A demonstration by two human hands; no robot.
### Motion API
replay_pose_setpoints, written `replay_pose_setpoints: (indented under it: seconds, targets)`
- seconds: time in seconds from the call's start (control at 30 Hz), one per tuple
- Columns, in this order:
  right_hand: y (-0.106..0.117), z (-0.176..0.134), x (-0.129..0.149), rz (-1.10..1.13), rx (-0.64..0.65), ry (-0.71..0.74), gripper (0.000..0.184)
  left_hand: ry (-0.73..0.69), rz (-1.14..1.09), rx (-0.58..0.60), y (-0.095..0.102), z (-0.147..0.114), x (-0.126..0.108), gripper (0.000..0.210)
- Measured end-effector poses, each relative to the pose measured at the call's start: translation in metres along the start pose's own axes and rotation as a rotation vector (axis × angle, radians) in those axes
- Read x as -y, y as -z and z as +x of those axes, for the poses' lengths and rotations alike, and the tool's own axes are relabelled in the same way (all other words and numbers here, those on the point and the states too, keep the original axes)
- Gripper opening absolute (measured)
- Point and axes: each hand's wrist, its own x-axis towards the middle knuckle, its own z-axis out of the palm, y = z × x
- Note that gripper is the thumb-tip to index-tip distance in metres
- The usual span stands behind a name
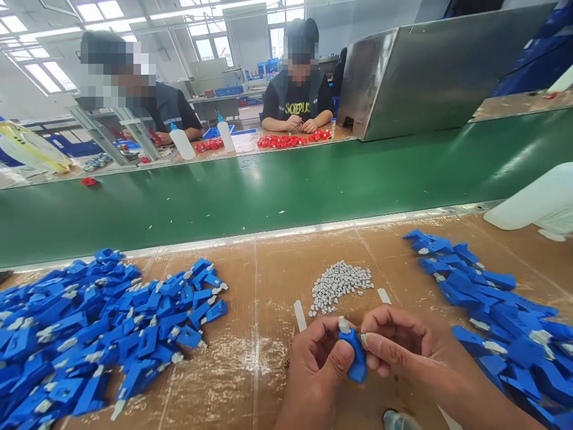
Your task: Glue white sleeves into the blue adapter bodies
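Observation:
Between the thumb and fingers of my left hand (316,373) is a blue plastic part (357,363), tilted, with a pale grey tip sticking up at its top end. My right hand (409,343) is closed in a pinch right beside the part's upper side. A small pale piece (363,338) shows at those fingertips, mostly hidden. Just beyond both hands lies a heap of small grey pieces (341,283). Many similar blue parts with pale tips are spread in a left pile (147,334) and a right pile (496,298).
A green conveyor belt (268,191) runs across beyond the brown worktable (233,370). A white bottle (537,200) lies at the right edge. Across the belt, two people sit near red parts (282,141), white bottles (182,142) and a large metal housing (430,77).

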Motion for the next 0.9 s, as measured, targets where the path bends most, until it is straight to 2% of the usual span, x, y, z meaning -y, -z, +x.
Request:
replay_pose_setpoints:
  seconds: [0.27,0.47,0.57,0.67,0.77,0.83,0.9]
  targets:
    - [0.001,-0.004,-0.005,-0.152,-0.018,0.018,0.038,-0.006,-0.043,0.025,0.0,0.001,0.01,0.052]
    - [0.002,-0.006,-0.009,-0.341,-0.037,0.066,0.04,-0.022,0.071,-0.012,-0.002,-0.002,-0.002,0.053]
    - [0.0,-0.005,-0.008,-0.361,-0.03,0.072,0.04,-0.025,0.134,-0.026,-0.004,-0.004,-0.009,0.052]
    - [-0.002,-0.004,-0.007,-0.263,-0.041,0.04,0.037,0.002,0.111,-0.021,-0.005,-0.003,-0.014,0.053]
    - [-0.001,-0.004,-0.009,-0.045,-0.069,-0.049,0.038,0.058,0.048,0.042,-0.007,-0.002,-0.019,0.054]
    - [0.003,-0.003,-0.014,0.107,-0.023,-0.085,0.04,0.06,0.018,0.087,-0.008,-0.001,-0.021,0.054]
    - [0.007,-0.001,-0.021,0.19,0.081,-0.082,0.045,0.043,-0.005,0.128,-0.009,-0.002,-0.021,0.052]
